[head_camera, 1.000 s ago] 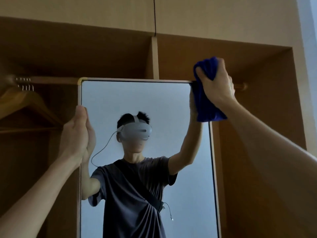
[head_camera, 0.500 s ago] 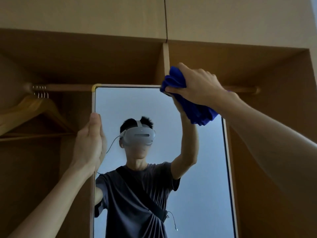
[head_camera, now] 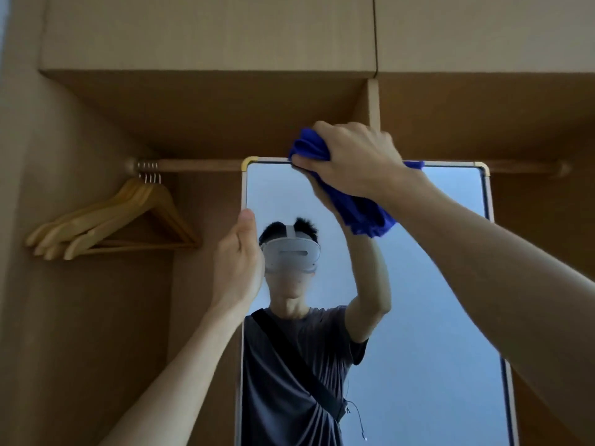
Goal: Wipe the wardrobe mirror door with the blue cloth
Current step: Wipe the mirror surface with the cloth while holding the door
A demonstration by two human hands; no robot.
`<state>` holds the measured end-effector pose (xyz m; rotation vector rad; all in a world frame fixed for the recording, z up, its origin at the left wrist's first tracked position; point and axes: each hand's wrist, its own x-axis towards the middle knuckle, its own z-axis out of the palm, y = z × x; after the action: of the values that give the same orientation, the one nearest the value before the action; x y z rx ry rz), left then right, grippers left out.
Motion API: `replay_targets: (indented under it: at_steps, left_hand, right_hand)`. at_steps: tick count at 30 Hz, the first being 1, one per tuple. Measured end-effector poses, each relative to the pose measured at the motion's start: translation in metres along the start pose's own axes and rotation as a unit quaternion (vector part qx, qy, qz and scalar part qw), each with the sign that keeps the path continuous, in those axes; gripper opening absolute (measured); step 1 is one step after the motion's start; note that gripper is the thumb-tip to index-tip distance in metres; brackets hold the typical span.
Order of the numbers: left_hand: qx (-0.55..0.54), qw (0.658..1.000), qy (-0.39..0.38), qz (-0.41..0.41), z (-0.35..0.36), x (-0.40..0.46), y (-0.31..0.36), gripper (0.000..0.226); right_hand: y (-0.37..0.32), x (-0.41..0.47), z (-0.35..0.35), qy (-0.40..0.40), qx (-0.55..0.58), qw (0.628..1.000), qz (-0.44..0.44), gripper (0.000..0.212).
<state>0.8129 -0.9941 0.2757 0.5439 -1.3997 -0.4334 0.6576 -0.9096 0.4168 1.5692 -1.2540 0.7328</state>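
Right hand [head_camera: 351, 156] grips the blue cloth [head_camera: 363, 214] at the mirror door [head_camera: 434, 284] top edge; left hand [head_camera: 238, 265], fingers curled, steadies its side; the glass below looks unwiped.

Bare forearms; seemingly grey T-shirt [head_camera: 289, 365]

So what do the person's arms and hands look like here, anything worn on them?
Both forearms are bare, with no sleeves, gloves, watch or rings visible on the left hand or the right hand. The mirror reflection shows a dark grey short-sleeved T-shirt ending above the elbow, so the sleeves stay out of direct view.
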Motion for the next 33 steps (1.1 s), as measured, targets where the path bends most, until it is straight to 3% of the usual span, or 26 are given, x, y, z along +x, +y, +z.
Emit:
replay_targets:
  at_steps: [7,11,15,20,23,26,28,31,33]
  left_hand:
    - [-0.036,0.999,-0.012,-0.019,-0.003,-0.001,0.002,0.087]
    - [-0.016,1.0,-0.003,-0.002,-0.003,-0.002,0.003,0.062]
    - [-0.031,1.0,-0.002,0.003,-0.002,-0.005,0.007,0.072]
    - [-0.012,0.999,-0.032,-0.018,-0.009,-0.009,0.017,0.07]
    - [-0.006,0.998,-0.062,-0.023,-0.021,-0.008,0.016,0.056]
    - [-0.029,0.996,0.026,0.078,-0.032,-0.021,0.024,0.021]
    - [-0.055,0.989,0.057,0.123,-0.036,-0.03,0.033,0.018]
    - [-0.195,0.978,-0.07,0.018,-0.033,-0.043,0.048,0.029]
    - [-0.311,0.936,-0.16,-0.045,-0.032,-0.051,0.057,0.044]
  right_hand:
    - [-0.051,0.031,0.002,-0.049,0.04,0.997,-0.046,0.038]
    - [-0.015,0.017,-0.015,-0.081,0.049,0.995,-0.025,0.041]
    - [0.029,-0.012,-0.025,-0.092,0.026,0.995,0.039,0.046]
    - [0.018,-0.025,-0.035,-0.041,-0.078,0.995,0.056,0.046]
    - [0.007,-0.026,-0.044,-0.039,0.027,0.995,0.093,0.04]
    - [-0.003,-0.028,-0.05,0.006,0.185,0.978,0.094,0.037]
    - [-0.019,-0.031,-0.052,-0.026,0.295,0.951,0.083,0.036]
    - [-0.053,-0.035,-0.043,-0.07,0.384,0.917,0.083,0.034]
    - [-0.073,-0.036,-0.034,-0.07,0.421,0.899,0.094,0.039]
